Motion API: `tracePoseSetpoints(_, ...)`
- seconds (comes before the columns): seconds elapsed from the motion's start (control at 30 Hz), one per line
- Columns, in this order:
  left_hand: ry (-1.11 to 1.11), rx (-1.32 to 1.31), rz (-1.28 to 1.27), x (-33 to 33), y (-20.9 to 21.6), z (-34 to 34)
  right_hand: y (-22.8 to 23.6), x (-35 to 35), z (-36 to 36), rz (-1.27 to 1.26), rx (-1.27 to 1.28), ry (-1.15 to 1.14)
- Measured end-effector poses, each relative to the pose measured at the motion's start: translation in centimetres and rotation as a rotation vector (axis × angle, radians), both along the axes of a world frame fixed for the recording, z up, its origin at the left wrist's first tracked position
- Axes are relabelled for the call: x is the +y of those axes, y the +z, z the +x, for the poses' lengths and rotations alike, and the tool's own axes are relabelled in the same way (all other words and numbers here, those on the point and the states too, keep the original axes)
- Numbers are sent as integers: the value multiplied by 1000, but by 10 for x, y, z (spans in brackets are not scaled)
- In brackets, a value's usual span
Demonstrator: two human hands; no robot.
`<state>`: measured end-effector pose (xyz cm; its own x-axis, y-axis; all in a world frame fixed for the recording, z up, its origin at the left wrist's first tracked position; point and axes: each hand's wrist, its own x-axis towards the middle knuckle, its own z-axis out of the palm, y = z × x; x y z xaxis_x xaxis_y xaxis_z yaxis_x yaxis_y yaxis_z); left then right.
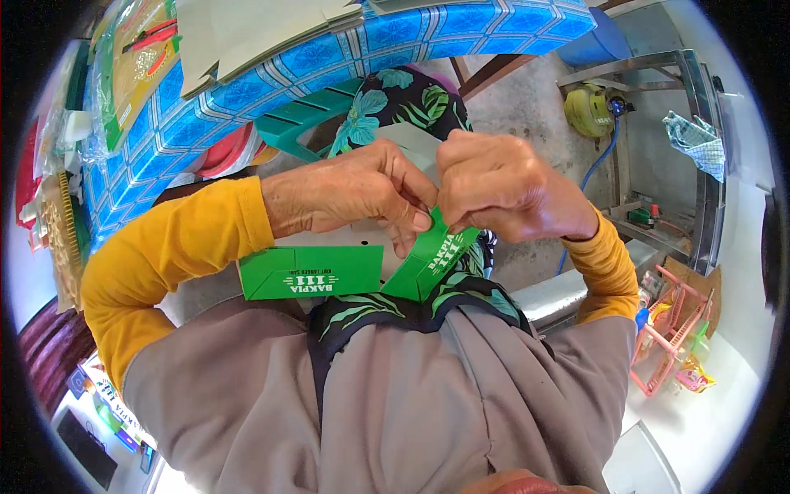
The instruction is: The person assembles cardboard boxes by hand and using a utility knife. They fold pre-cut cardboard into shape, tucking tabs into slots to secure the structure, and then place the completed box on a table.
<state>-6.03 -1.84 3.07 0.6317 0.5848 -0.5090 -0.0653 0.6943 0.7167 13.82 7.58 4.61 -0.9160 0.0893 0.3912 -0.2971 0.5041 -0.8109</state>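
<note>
On my lap lies a partly folded cardboard box (313, 272), green with white print outside and pale grey inside. Its near wall stands in two green sections with a gap between them. My left hand (354, 198) comes from the left and pinches the edge of the right green section between thumb and fingers. Against the same section, my right hand (502, 185) is curled, its fingertips pressed at the upper corner of the green card. Both hands cover part of the box's inside and far wall.
A table with a blue checked cloth (304, 74) stands ahead, bearing a stack of flat grey card (263, 33) and a plastic-wrapped package (136, 66). Beneath is a green plastic chair (300, 123). To the right are a green gas cylinder (588, 111), a metal stand (699, 165) and a pink rack (675, 329).
</note>
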Motion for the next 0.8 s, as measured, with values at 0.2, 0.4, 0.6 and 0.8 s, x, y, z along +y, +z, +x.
tracePoseSetpoints(0.2, 28, -69, 4, -6, -14, -3, 2, -2, -1, 230, -61, 104)
tracePoseSetpoints(0.4, 119, -171, -74, -12, -13, -5, 1, -5, -6, 352, -12, 7)
tracePoseSetpoints(0.6, 188, -172, -181, -13, 0, -7, 8, -5, 2, 307, -71, -102)
tracePoseSetpoints(0.8, 106, 195, 497, -21, 33, 10, -16, 13, 32, -392, -218, -702)
